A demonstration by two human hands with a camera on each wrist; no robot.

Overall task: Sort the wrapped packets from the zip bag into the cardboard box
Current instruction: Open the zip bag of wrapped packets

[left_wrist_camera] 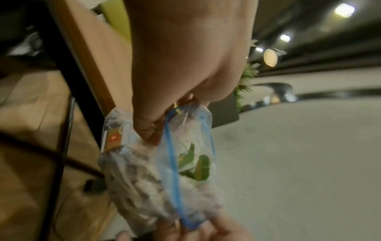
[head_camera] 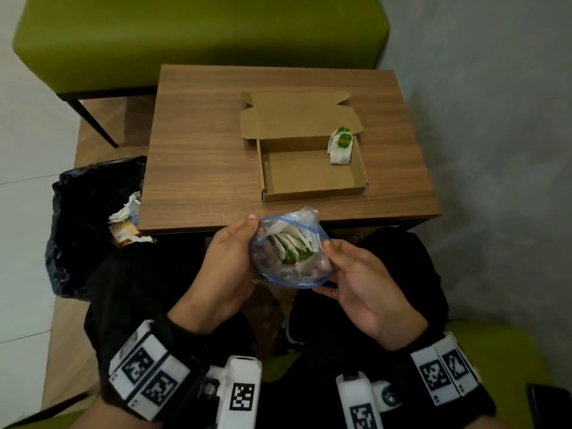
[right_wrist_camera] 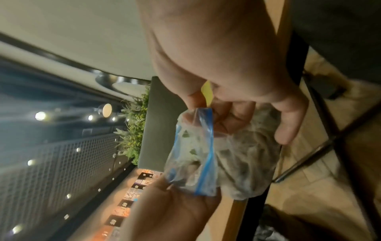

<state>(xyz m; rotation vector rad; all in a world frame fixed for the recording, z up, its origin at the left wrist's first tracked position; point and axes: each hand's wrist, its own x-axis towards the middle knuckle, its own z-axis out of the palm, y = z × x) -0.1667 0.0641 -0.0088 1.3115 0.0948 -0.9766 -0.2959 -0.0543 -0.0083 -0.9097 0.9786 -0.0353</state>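
Observation:
A clear zip bag with a blue zip strip is held open over my lap, just in front of the table's near edge. Inside it stand several white wrapped packets with green labels. My left hand grips the bag's left rim, thumb on top. My right hand pinches the right rim. The left wrist view shows the zip bag hanging from my fingers; the right wrist view shows the zip bag pinched at its blue strip. An open cardboard box sits on the table with one white packet in its far right corner.
The wooden table carries only the box, whose lid lies flat behind it. A black rubbish bag with crumpled paper sits on the floor at the left. A green bench stands behind the table, a grey wall to the right.

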